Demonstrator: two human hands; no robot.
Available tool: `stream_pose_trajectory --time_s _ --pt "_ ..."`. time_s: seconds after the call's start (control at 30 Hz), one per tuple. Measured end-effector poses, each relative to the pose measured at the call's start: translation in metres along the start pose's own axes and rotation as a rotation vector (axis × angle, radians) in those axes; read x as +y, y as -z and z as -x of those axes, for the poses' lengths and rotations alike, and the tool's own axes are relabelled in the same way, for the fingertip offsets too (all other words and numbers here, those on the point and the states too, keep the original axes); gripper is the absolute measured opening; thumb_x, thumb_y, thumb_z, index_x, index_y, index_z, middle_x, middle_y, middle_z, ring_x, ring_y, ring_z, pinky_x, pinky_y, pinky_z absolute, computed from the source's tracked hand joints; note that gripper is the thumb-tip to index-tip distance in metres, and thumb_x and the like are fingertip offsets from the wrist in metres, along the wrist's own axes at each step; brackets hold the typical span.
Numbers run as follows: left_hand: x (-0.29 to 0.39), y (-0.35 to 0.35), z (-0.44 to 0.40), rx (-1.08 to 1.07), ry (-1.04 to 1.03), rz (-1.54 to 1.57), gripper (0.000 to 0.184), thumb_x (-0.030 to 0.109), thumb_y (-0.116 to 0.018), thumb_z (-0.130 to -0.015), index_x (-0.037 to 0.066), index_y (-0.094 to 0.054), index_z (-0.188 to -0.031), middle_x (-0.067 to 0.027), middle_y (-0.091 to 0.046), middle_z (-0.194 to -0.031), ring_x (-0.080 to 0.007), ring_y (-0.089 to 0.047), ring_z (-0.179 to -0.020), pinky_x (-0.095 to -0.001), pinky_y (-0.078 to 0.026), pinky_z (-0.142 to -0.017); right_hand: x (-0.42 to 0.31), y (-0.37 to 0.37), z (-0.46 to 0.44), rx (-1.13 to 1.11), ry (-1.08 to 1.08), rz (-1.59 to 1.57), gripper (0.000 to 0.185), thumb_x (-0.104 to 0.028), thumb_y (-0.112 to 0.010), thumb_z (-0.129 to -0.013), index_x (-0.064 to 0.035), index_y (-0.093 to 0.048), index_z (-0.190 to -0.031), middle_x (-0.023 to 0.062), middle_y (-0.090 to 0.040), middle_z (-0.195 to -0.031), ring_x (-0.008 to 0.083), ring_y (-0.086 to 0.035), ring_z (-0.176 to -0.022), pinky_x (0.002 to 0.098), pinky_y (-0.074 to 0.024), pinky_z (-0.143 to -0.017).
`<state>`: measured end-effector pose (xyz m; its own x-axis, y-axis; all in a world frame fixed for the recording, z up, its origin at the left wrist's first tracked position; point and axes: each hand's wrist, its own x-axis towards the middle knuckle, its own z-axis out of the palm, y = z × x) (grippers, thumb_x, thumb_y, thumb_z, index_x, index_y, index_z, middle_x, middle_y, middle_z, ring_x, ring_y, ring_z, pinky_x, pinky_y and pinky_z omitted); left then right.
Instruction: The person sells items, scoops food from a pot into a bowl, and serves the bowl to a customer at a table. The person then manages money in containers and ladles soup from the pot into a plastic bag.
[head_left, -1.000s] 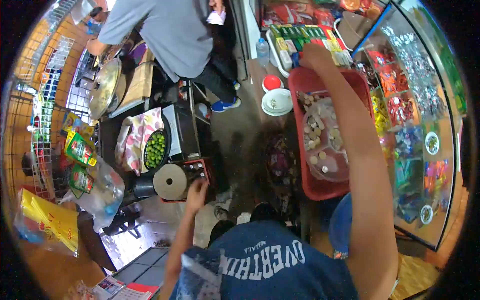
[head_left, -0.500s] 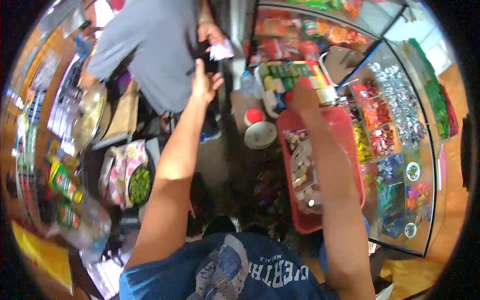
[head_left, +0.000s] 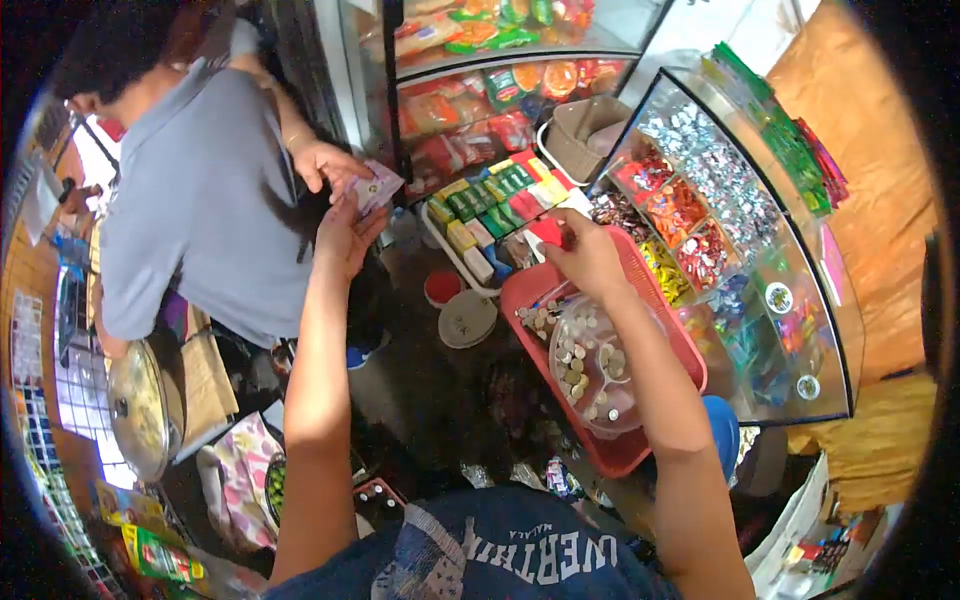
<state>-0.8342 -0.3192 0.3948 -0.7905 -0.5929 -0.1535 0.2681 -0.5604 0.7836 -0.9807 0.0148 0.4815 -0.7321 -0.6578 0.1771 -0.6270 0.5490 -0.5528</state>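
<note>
My left hand point(head_left: 345, 240) reaches up at the left, its thumb and fingers at the lower edge of a pinkish banknote point(head_left: 380, 187). A person's hand point(head_left: 325, 165) holds the same note from above. At the right, my right hand point(head_left: 590, 258) is curled, thumb and fingers closed at a small red-and-white box point(head_left: 545, 233) by the tray point(head_left: 437, 238) of green, yellow and red boxes. Below that hand lies a red plastic basket point(head_left: 622, 468) with a clear divided dish point(head_left: 560, 340) of coins in it.
A person in a grey shirt point(head_left: 200, 190) bends at the left. Beside the tray are a round white container point(head_left: 467, 318) and a red-topped tub point(head_left: 443, 288). A glass case point(head_left: 800, 385) of wrapped sweets stands right; a lidded pan point(head_left: 140, 410) is at far left.
The view has shifted. My left hand has come up to the banknote, which the person has brought towards it. My right hand has drawn back slightly from the tray with its fingers curled.
</note>
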Motion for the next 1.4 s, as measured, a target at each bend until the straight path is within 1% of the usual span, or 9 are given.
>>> stream_pose_trajectory --time_s 0.17,0.3,0.4,0.6,0.7,0.93,1.07,1.33,1.4 --pt "-0.01 -0.017 -0.001 -0.029 -0.1 0.082 0.031 0.015 -0.055 -0.093 0.006 -0.048 -0.121 -0.0116 -0.061 -0.1 -0.0204 -0.064 -0.073 -0.0264 -0.054 -0.063 0.01 0.031 0.038 0.086 -0.122 -0.175 0.043 -0.022 -0.078 -0.073 -0.0073 -0.061 -0.11 0.0083 -0.063 -0.08 0.0185 -0.062 -0.072 0.0322 -0.0501 -0.067" --pt "-0.016 -0.081 0.07 0.156 -0.41 -0.352 0.032 0.004 -0.049 -0.09 0.002 -0.047 -0.122 -0.0116 -0.061 -0.098 -0.0202 -0.064 -0.077 -0.0283 -0.054 -0.064 0.0 0.054 0.081 0.119 -0.148 -0.291 0.041 -0.02 -0.077 -0.074 -0.0039 -0.062 -0.109 0.0062 -0.061 -0.078 0.0149 -0.06 -0.073 0.0307 -0.0494 -0.068" --pt "-0.069 -0.1 0.135 -0.265 -0.879 -1.167 0.027 0.004 -0.051 -0.086 0.0 -0.061 -0.111 -0.0194 -0.06 -0.103 -0.0313 -0.063 -0.089 -0.0405 -0.051 -0.076 -0.016 0.064 0.121 0.148 -0.088 -0.083 0.041 -0.014 -0.076 -0.078 -0.0032 -0.058 -0.114 -0.0021 -0.055 -0.079 0.0057 -0.053 -0.072 0.0233 -0.0459 -0.062" --pt "-0.117 -0.19 0.224 -0.704 -0.481 -1.13 0.072 0.029 -0.082 -0.069 0.003 -0.047 -0.126 -0.0195 -0.055 -0.119 -0.0339 -0.055 -0.111 -0.0412 -0.044 -0.092 -0.013 0.066 0.186 -0.002 -0.187 -0.888 0.046 -0.014 -0.065 -0.087 -0.0062 -0.046 -0.128 0.0046 -0.064 -0.093 0.0108 -0.061 -0.079 0.025 -0.0496 -0.07" --pt "-0.134 -0.193 0.237 -0.741 -0.607 -0.964 0.074 0.027 -0.085 -0.065 0.003 -0.049 -0.124 -0.0186 -0.056 -0.117 -0.0341 -0.054 -0.11 -0.0434 -0.043 -0.093 0.011 0.079 0.215 -0.107 -0.24 -1.318 0.051 -0.011 -0.059 -0.091 -0.0074 -0.035 -0.136 0.0071 -0.064 -0.105 0.012 -0.062 -0.091 0.0253 -0.05 -0.076" --pt "-0.152 -0.225 0.263 -0.773 -0.666 -1.287 0.072 0.013 -0.084 -0.058 0.007 -0.051 -0.122 -0.0157 -0.055 -0.118 -0.0366 -0.051 -0.111 -0.0416 -0.045 -0.091 0.017 0.108 0.264 0.144 0.165 -0.414 0.039 -0.001 -0.063 -0.078 -0.0089 -0.057 -0.116 0.0145 -0.036 -0.142 0.0294 -0.036 -0.132 0.0411 -0.0366 -0.103" --pt "-0.17 -0.219 0.27 -0.755 -0.718 -1.174 0.072 0.007 -0.081 -0.059 0.008 -0.051 -0.124 -0.0158 -0.054 -0.119 -0.0364 -0.051 -0.111 -0.0425 -0.044 -0.092 0.011 0.112 0.289 0.263 0.125 -0.342 0.033 0.0 -0.063 -0.078 -0.01 -0.06 -0.109 0.0187 -0.038 -0.14 0.0384 -0.048 -0.119 0.0403 -0.0457 -0.093" --pt "-0.167 -0.244 0.286 -0.763 -1.0 -1.207 0.076 0.015 -0.084 -0.058 0.005 -0.05 -0.125 -0.0169 -0.056 -0.118 -0.0377 -0.052 -0.112 -0.0435 -0.043 -0.095 0.044 0.113 0.302 0.367 0.17 -0.435 0.033 -0.002 -0.06 -0.08 -0.0108 -0.059 -0.112 0.0172 -0.044 -0.136 0.0349 -0.05 -0.119 0.037 -0.046 -0.093" --pt "-0.167 -0.241 0.288 -0.783 -0.757 -1.242 0.077 0.019 -0.085 -0.057 0.004 -0.051 -0.124 -0.0176 -0.057 -0.118 -0.038 -0.054 -0.11 -0.044 -0.044 -0.094 0.043 0.124 0.307 0.373 0.169 -0.442 0.031 -0.002 -0.06 -0.081 -0.0092 -0.06 -0.112 0.0165 -0.047 -0.133 0.0333 -0.052 -0.117 0.0362 -0.0465 -0.092"
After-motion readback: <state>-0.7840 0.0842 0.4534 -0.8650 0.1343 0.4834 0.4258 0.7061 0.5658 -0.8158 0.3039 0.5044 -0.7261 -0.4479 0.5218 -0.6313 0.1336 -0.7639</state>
